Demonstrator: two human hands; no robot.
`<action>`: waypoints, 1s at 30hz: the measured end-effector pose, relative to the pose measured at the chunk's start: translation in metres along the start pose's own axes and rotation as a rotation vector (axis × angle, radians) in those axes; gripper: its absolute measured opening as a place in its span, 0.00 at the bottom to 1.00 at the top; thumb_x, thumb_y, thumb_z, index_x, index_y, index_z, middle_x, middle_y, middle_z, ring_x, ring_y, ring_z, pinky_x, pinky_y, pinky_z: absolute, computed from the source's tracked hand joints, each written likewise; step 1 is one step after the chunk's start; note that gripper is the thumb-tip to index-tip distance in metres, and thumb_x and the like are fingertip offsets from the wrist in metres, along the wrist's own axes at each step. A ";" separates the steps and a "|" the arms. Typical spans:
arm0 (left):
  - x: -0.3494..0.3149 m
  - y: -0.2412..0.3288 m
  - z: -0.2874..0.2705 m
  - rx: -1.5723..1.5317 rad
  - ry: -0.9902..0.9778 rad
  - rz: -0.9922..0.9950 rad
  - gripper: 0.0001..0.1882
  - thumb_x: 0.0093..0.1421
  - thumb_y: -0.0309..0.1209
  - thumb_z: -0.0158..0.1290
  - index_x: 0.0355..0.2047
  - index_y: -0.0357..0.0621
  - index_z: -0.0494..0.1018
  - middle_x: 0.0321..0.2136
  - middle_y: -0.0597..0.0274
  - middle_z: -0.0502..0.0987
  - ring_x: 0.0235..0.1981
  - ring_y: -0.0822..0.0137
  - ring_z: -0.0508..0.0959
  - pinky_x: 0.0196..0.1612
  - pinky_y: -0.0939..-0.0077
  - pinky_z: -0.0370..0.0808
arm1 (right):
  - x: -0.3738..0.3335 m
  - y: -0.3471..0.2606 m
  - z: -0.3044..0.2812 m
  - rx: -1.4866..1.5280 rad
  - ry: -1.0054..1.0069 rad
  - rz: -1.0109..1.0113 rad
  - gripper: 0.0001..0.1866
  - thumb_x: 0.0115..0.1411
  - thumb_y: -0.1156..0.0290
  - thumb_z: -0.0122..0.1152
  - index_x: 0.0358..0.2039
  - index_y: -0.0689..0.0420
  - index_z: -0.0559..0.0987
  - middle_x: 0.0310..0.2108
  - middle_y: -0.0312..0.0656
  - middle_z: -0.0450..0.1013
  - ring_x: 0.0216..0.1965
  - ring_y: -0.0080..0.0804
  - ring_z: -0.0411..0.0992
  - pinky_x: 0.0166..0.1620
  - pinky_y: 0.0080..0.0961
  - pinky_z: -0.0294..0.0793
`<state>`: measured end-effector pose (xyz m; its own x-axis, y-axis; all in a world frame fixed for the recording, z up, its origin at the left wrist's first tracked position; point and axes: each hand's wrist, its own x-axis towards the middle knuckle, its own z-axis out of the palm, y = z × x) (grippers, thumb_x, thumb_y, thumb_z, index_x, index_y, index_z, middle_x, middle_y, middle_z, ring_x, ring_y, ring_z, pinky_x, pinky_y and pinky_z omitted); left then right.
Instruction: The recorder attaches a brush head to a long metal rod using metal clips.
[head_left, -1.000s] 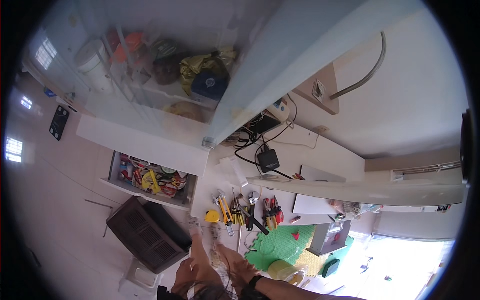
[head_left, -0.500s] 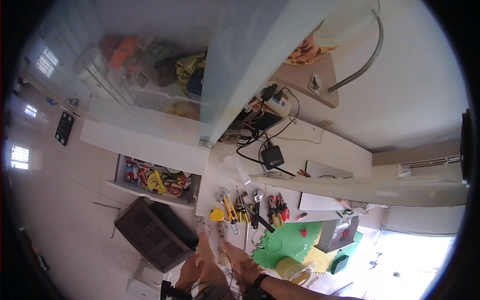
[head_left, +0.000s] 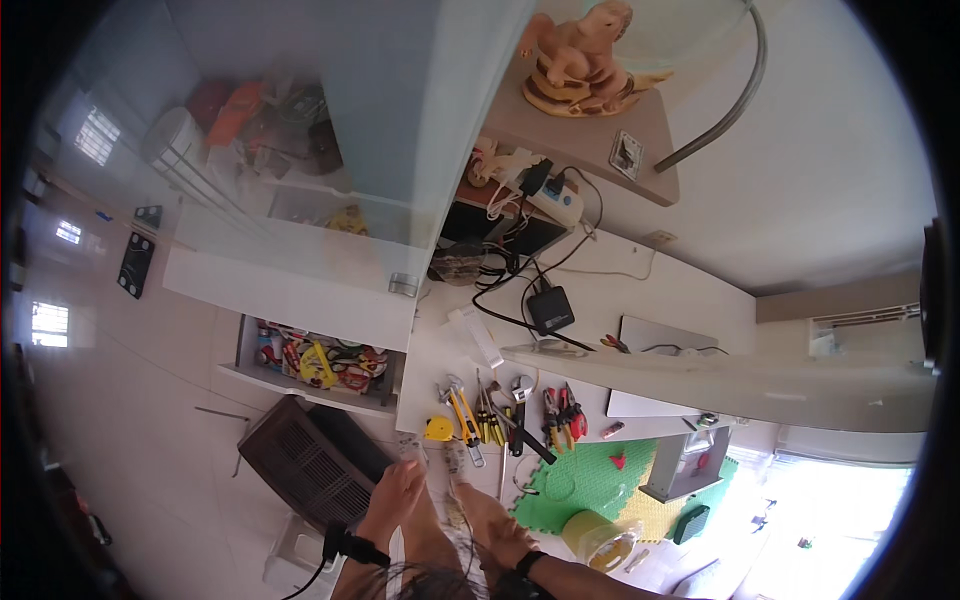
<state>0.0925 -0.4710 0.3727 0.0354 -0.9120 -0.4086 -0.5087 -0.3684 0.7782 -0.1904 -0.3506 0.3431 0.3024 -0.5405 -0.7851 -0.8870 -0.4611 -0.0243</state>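
My left hand (head_left: 400, 488) is raised in front of my left knee, its fingers curled in and nothing visible in it. On my right leg rests my right hand (head_left: 510, 543), fingers spread over the knee, a dark band at the wrist. Beyond my feet, along the white tabletop's near edge, lies a row of tools. It runs from a yellow tape measure (head_left: 439, 429) past a yellow-handled cutter (head_left: 464, 412) and yellow-and-black screwdrivers (head_left: 489, 424) to an adjustable wrench (head_left: 521, 389). Two pairs of pliers (head_left: 562, 412) end the row. Neither hand touches these tools.
Left of the tools, an open drawer (head_left: 250, 378) is packed with small items. A brown slatted box (head_left: 305, 460) stands below it. Cables and a black adapter (head_left: 548, 309) lie farther back. To the right are green foam mats (head_left: 590, 480) and a yellow bucket (head_left: 585, 535).
My left hand has risen from beside my leg to in front of the knee. My right hand stays on the leg. The view has shifted slightly, showing more of the figurine on the shelf.
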 end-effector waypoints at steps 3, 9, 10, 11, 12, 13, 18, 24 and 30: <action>0.032 0.032 -0.011 -0.018 -0.036 0.017 0.18 0.56 0.35 0.49 0.44 0.39 0.64 0.40 0.47 0.71 0.43 0.47 0.70 0.45 0.62 0.69 | 0.001 0.000 0.017 -0.049 0.089 0.025 0.26 0.58 0.62 0.38 0.59 0.44 0.57 0.50 0.70 0.57 0.40 0.73 0.66 0.24 0.68 0.65; 0.089 0.083 -0.017 -0.079 0.048 0.107 0.22 0.56 0.35 0.49 0.49 0.38 0.61 0.44 0.44 0.68 0.46 0.47 0.69 0.46 0.63 0.69 | -0.002 -0.004 0.014 0.029 0.075 0.100 0.25 0.58 0.63 0.38 0.58 0.39 0.56 0.51 0.69 0.57 0.40 0.74 0.65 0.26 0.69 0.65; 0.097 0.092 -0.019 -0.077 0.048 0.105 0.22 0.56 0.35 0.49 0.49 0.38 0.61 0.44 0.44 0.68 0.46 0.47 0.69 0.46 0.63 0.69 | -0.003 -0.004 0.011 0.062 0.030 0.105 0.25 0.58 0.63 0.38 0.58 0.38 0.55 0.52 0.69 0.55 0.41 0.74 0.64 0.28 0.70 0.65; 0.105 0.100 -0.020 -0.108 0.056 0.118 0.23 0.56 0.34 0.49 0.50 0.39 0.60 0.46 0.45 0.67 0.46 0.48 0.69 0.47 0.63 0.69 | -0.003 -0.004 0.007 0.095 -0.014 0.111 0.26 0.59 0.63 0.38 0.59 0.37 0.54 0.53 0.69 0.53 0.42 0.75 0.63 0.29 0.71 0.64; 0.111 0.106 -0.021 -0.136 0.065 0.131 0.24 0.56 0.34 0.49 0.52 0.41 0.60 0.47 0.45 0.66 0.47 0.48 0.69 0.48 0.63 0.68 | -0.002 -0.006 0.006 0.098 -0.015 0.108 0.26 0.59 0.63 0.38 0.59 0.37 0.54 0.53 0.69 0.53 0.42 0.75 0.63 0.29 0.71 0.64; 0.118 0.110 -0.020 -0.132 0.063 0.129 0.24 0.56 0.34 0.49 0.52 0.41 0.60 0.47 0.45 0.66 0.47 0.48 0.69 0.48 0.63 0.68 | -0.002 -0.007 0.004 0.074 -0.059 0.110 0.26 0.59 0.63 0.38 0.59 0.37 0.53 0.54 0.69 0.52 0.43 0.75 0.62 0.30 0.71 0.64; 0.142 0.121 -0.005 -0.093 0.025 0.153 0.27 0.56 0.33 0.49 0.56 0.53 0.57 0.50 0.33 0.61 0.52 0.42 0.63 0.48 0.59 0.68 | -0.004 -0.008 -0.003 0.083 -0.114 0.101 0.27 0.59 0.64 0.39 0.59 0.36 0.51 0.55 0.69 0.51 0.44 0.75 0.62 0.31 0.72 0.63; 0.171 0.105 0.027 0.017 -0.064 0.142 0.31 0.54 0.33 0.50 0.59 0.57 0.54 0.50 0.21 0.56 0.57 0.35 0.54 0.50 0.57 0.66 | -0.001 -0.010 0.014 0.060 0.011 0.121 0.29 0.58 0.65 0.40 0.60 0.37 0.49 0.55 0.68 0.50 0.39 0.71 0.66 0.25 0.68 0.67; 0.192 0.106 0.043 0.089 -0.146 0.003 0.32 0.54 0.33 0.48 0.59 0.65 0.54 0.52 0.21 0.52 0.53 0.33 0.58 0.51 0.57 0.66 | -0.001 -0.009 -0.032 0.422 -0.548 0.204 0.56 0.41 0.40 0.62 0.63 0.42 0.41 0.62 0.63 0.30 0.58 0.75 0.37 0.48 0.75 0.46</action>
<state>0.0085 -0.6775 0.3565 -0.0885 -0.8747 -0.4766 -0.5827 -0.3426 0.7369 -0.1718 -0.3689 0.3638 -0.0039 -0.1055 -0.9944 -0.9998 -0.0174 0.0058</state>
